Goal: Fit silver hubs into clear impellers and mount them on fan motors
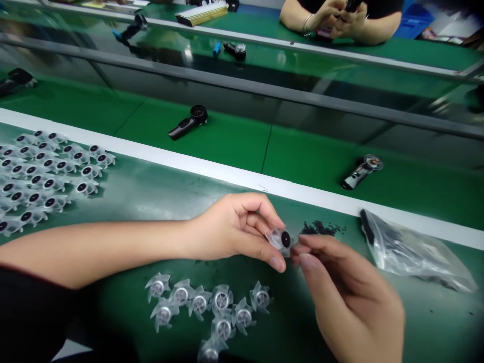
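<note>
My left hand [249, 232] pinches a small clear fan blade [278, 239] with a black round centre turned toward the right. Close beside it, my right hand [348, 287] has its thumb and fingertips pressed together; whatever they hold is hidden or too small to make out. A pile of tiny black pieces [319, 228] lies just beyond the right fingertips. Below my left forearm, several clear fan blades [199, 301] rest with their metal-ringed hubs up. Many more fan blades [49, 183] with black centres stand grouped at the far left.
A clear plastic bag [412, 257] with dark contents lies at the right. Beyond the white strip, a green conveyor belt [234, 146] carries a black handheld fan body [189, 122] and an opened one [363, 171]. Across the line, another person's hands [336, 19] hold a dark object.
</note>
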`<state>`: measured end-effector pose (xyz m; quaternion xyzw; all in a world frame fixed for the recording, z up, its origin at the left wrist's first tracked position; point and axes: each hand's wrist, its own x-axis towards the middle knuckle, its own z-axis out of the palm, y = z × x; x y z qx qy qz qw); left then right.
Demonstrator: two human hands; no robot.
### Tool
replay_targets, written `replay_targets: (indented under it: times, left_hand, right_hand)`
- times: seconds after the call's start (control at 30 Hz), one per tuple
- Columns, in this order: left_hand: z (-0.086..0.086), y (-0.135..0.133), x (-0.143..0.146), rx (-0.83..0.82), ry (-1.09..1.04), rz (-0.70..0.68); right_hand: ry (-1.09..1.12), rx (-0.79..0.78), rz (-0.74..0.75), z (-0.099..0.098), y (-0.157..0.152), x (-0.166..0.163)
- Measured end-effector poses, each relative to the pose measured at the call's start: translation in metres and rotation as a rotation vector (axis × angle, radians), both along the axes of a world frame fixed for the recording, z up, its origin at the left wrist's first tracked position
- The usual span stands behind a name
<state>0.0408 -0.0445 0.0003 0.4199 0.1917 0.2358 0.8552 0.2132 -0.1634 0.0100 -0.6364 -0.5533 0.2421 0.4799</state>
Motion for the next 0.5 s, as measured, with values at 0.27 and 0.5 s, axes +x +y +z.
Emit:
replay_targets:
  times: [0.27,0.5]
  left_hand:
    - [-0.008,0.002,0.006,0.586,0.025,0.1]
    - [0.001,0.091,0.114,1.105,0.649,0.073]
  right_hand:
    - [0.519,-0.254,0.149,-0.006,0.011,0.008]
    - [0.412,-0.133,-0.223,-0.01,0.015,0.042]
